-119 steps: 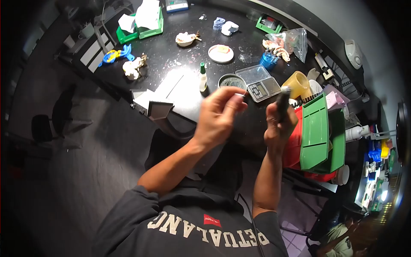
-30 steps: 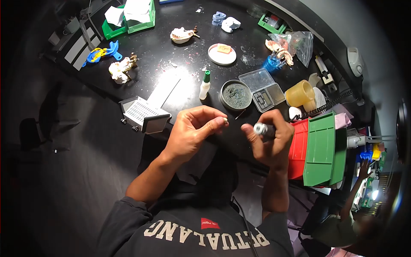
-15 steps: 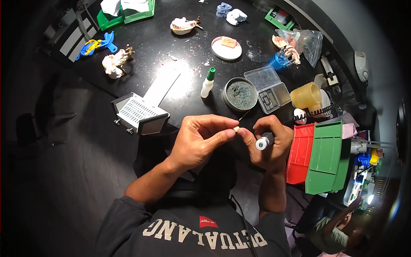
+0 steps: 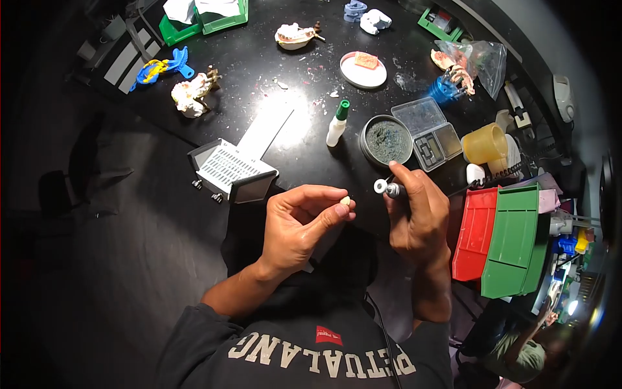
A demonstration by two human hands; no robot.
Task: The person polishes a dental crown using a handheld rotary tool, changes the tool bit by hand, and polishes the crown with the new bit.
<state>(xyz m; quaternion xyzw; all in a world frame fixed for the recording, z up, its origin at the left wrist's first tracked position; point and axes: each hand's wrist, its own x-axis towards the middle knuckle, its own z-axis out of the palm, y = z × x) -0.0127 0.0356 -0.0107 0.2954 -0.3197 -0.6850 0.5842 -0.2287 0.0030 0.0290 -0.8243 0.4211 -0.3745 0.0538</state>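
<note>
My left hand [image 4: 295, 223] pinches a small cream tooth-like piece [image 4: 345, 201] between thumb and fingertips. Wrapped in my right hand [image 4: 420, 217] is a dark rotary handpiece [image 4: 392, 189] with a silver end that faces up toward me. The two hands are apart, with a gap between the tooth-like piece and the handpiece. Just beyond my right hand stands a round tin [image 4: 387, 141] of grey, grainy material. A white bottle with a green cap [image 4: 336, 126] stands upright on the black table beyond my left hand.
A slotted metal box [image 4: 233, 168] sits at the table's near left edge. On the right are a pocket scale [image 4: 437, 144], a yellow cup [image 4: 484, 144], and red [image 4: 476, 227] and green [image 4: 512, 240] bins. Dental models [image 4: 191, 96] lie farther back. Another person [image 4: 518, 356] is at lower right.
My right hand has drawn the handpiece away from the left hand, and the handpiece has turned. The left hand still pinches the tooth-like piece. The whole view has shifted slightly.
</note>
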